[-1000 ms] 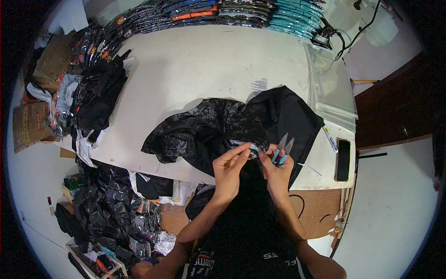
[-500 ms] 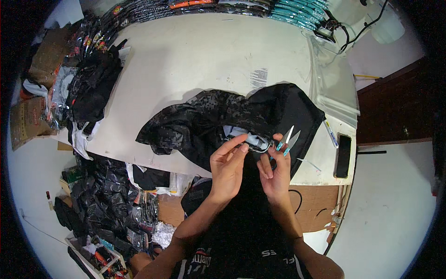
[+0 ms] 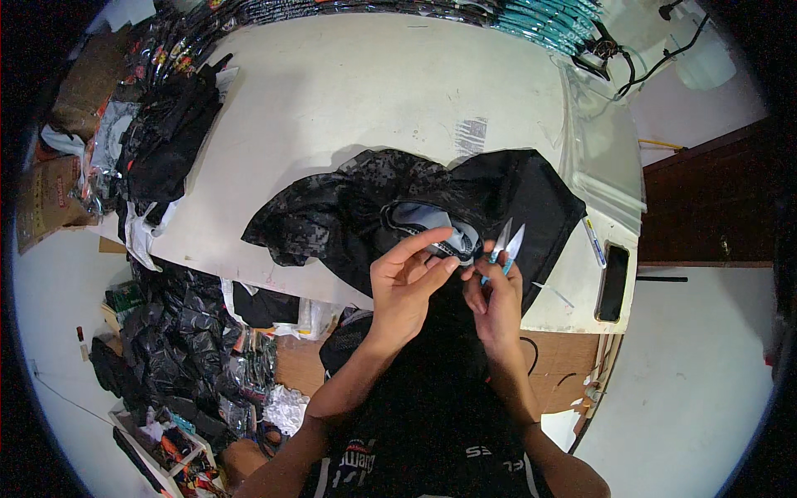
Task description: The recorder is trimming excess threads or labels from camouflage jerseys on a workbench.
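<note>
A dark camouflage-patterned garment [image 3: 349, 216] lies bunched on the white table [image 3: 349, 91], its grey inner collar [image 3: 423, 220] turned up toward me. My left hand [image 3: 407, 286] pinches the collar edge between thumb and fingers. My right hand [image 3: 496, 299] sits just right of it, holding small thread snips [image 3: 506, 245] with a blue handle, blades pointing up and slightly apart, next to the collar.
A phone [image 3: 613, 282] and a pen [image 3: 594, 241] lie at the table's right edge. Clear plastic bags [image 3: 598, 149] lie to the right. Black garments [image 3: 166, 141] pile at the table's left end. Packaged items [image 3: 398, 8] line the far edge. Bags clutter the floor [image 3: 183, 349].
Both hands have stayed at the collar. My left fingers have shifted along its edge, and the snips have moved slightly closer to the fabric.
</note>
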The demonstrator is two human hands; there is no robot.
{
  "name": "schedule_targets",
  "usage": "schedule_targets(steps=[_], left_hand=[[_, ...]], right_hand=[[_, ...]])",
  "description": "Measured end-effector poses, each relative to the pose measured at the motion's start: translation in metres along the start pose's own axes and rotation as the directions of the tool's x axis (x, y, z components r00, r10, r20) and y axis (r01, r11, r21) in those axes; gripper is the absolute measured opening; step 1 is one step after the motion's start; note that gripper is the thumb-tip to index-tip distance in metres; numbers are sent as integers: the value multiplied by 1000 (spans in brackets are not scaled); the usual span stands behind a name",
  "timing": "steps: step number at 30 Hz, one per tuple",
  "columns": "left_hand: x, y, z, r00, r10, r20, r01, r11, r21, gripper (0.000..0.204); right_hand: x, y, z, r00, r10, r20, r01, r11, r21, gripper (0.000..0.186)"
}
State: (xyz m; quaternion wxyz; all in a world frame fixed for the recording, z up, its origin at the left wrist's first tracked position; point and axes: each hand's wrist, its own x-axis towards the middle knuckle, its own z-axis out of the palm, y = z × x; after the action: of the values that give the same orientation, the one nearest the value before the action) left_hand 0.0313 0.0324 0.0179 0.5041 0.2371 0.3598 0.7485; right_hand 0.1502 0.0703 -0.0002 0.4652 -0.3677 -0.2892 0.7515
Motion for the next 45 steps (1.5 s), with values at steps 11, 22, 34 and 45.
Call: schedule_targets(steps=[11,22,34,45], left_hand=[[4,10,-8,999,33,5,-33,999,-12,39],[1,24,-3,998,49,50,-55,991,122,40],[-2,22,-3,992,50,116,-73,976,207,41],[1,20,-8,998,20,59,-18,999,-37,44]], right_hand=[[-29,-22,8,963,-271,-14,225,827,-515,42],[-25,-37,20,826,-460,326,538,473,-698,38],[-28,-41,17,819,-467,334,552,480,-681,29],[-27,-42,6,891,-441,113,414,684,-601,26]])
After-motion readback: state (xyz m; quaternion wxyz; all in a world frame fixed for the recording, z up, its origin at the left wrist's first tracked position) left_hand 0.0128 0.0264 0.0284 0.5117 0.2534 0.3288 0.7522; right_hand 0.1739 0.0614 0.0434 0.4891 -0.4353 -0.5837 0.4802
